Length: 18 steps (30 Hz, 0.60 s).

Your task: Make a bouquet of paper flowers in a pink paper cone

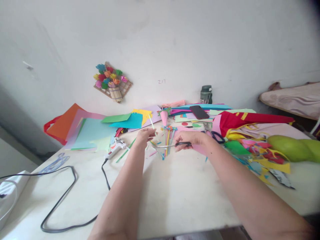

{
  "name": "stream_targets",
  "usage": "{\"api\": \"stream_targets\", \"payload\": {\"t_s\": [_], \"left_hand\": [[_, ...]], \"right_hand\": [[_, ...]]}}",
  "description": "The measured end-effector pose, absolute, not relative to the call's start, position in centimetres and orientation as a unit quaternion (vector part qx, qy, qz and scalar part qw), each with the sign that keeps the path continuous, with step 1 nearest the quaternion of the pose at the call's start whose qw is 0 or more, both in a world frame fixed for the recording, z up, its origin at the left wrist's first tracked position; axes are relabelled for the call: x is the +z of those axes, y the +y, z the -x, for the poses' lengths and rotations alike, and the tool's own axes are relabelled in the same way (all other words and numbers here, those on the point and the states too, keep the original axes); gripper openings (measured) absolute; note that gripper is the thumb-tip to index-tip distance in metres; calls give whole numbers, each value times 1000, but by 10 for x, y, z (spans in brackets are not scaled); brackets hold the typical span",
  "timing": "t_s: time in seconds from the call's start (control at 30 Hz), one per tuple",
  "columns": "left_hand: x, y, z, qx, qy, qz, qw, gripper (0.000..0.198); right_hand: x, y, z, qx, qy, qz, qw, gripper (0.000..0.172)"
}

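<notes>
Both bare arms reach forward from the bottom edge and draw together toward the middle. The left forearm [123, 190] rises from low centre, leaning slightly right, wrist straight. The left hand [145, 135] has its fingers [150, 130] bunched against the thumb in a pinch, tips pointing right. The right forearm [237, 183] comes in from the lower right corner, slanting left. The right hand [191, 139] lies back up, fingers curled closed in a grip, pointing left toward the other hand. The two hands are near each other at about the same height, not touching
</notes>
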State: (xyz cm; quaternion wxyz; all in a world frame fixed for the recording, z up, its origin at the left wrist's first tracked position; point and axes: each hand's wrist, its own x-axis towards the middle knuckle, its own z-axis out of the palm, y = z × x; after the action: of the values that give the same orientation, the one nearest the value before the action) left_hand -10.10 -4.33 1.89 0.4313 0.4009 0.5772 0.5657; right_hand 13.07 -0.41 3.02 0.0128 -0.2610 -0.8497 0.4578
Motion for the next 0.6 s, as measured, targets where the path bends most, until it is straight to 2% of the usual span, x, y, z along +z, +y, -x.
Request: {"api": "stream_targets", "payload": {"t_s": [0.2, 0.3, 0.43, 0.6], "left_hand": [[23, -48, 88, 484, 621, -448, 424, 18], [33, -47, 87, 448, 624, -470, 434, 19], [41, -46, 119, 524, 688, -416, 281, 16], [26, -48, 166, 481, 758, -407, 166, 14]], "right_hand": [[34, 5, -153, 588, -767, 240, 94, 22], [35, 2, -153, 606, -752, 226, 123, 23], [33, -1, -148, 599, -759, 223, 123, 29], [27, 0, -143, 582, -770, 232, 121, 31]]}}
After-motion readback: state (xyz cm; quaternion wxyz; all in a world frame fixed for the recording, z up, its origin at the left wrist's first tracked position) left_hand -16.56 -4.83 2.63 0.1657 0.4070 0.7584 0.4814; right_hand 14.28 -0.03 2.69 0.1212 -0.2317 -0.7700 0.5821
